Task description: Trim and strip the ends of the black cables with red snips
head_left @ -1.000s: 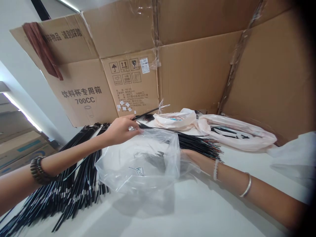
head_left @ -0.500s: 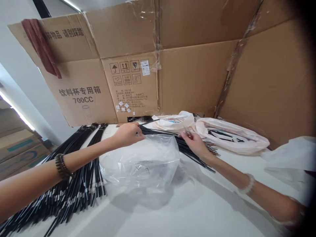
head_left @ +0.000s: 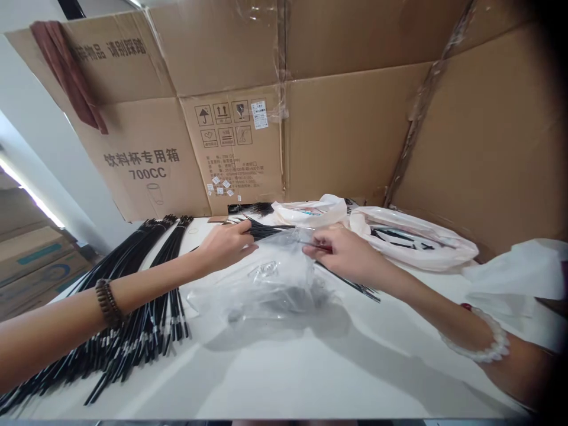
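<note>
My left hand is closed in a pinch at the near end of dark cables; a thin black cable sticks out by its fingers. My right hand is closed around a small red-handled tool, whose thin metal part points left over the clear plastic bag. The bag lies crumpled on the white table, between and below both hands. More black cables lie under my right hand, their ends showing to its lower right.
Bundles of black cables with white tags spread over the table's left side. Two white bags holding small parts stand behind my right hand. Cardboard panels wall the back; a brown cloth hangs at upper left.
My right hand has moved left and nearer to my left hand, over the plastic bag's edge. The bag has shifted and crumpled. The view has tilted slightly downward.
</note>
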Action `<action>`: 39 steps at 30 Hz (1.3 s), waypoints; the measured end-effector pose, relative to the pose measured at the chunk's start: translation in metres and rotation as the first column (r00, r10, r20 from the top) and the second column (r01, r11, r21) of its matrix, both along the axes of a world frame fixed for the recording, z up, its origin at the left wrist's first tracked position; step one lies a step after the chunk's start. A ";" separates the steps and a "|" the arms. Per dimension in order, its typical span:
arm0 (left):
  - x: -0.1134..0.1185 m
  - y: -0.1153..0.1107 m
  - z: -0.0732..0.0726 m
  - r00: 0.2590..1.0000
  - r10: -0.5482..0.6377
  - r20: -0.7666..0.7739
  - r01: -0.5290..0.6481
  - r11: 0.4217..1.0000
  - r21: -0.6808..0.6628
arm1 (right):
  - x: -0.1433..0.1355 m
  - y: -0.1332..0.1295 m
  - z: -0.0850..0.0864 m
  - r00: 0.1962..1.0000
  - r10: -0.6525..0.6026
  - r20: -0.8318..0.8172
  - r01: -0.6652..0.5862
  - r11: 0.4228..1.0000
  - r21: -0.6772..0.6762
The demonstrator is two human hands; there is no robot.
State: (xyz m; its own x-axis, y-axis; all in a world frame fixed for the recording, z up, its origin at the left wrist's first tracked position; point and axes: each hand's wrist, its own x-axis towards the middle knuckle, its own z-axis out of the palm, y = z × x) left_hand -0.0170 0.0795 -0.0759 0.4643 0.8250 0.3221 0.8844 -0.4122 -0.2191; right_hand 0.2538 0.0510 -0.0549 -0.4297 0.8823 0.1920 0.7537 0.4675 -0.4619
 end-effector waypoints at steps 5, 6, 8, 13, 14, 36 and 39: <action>0.006 -0.009 -0.008 0.998 -0.046 -0.035 0.046 0.999 -0.003 | 0.004 -0.016 0.004 0.967 0.124 0.224 -0.094 0.986 -0.139; 0.008 -0.011 -0.011 0.998 -0.052 -0.040 0.052 0.999 -0.005 | 0.003 -0.018 0.002 0.959 0.124 0.253 -0.089 0.985 -0.147; 0.014 -0.013 -0.018 0.997 -0.063 -0.049 0.062 0.998 -0.010 | 0.000 -0.020 -0.002 0.944 0.134 0.302 -0.087 0.983 -0.164; 0.016 -0.010 -0.021 0.995 -0.084 -0.056 0.085 0.996 0.015 | 0.003 -0.021 -0.006 0.913 0.187 0.364 -0.124 0.974 -0.191; 0.014 -0.009 -0.017 0.995 -0.086 -0.053 0.088 0.996 0.028 | 0.006 -0.021 -0.004 0.912 0.188 0.364 -0.124 0.973 -0.193; -0.035 -0.068 0.076 0.899 -0.102 -0.426 0.246 0.922 0.298 | 0.005 -0.027 0.006 0.847 0.191 0.496 -0.115 0.977 -0.180; -0.043 -0.069 0.065 0.874 -0.124 -0.469 0.287 0.911 0.295 | 0.004 -0.029 0.005 0.831 0.196 0.520 -0.126 0.978 -0.167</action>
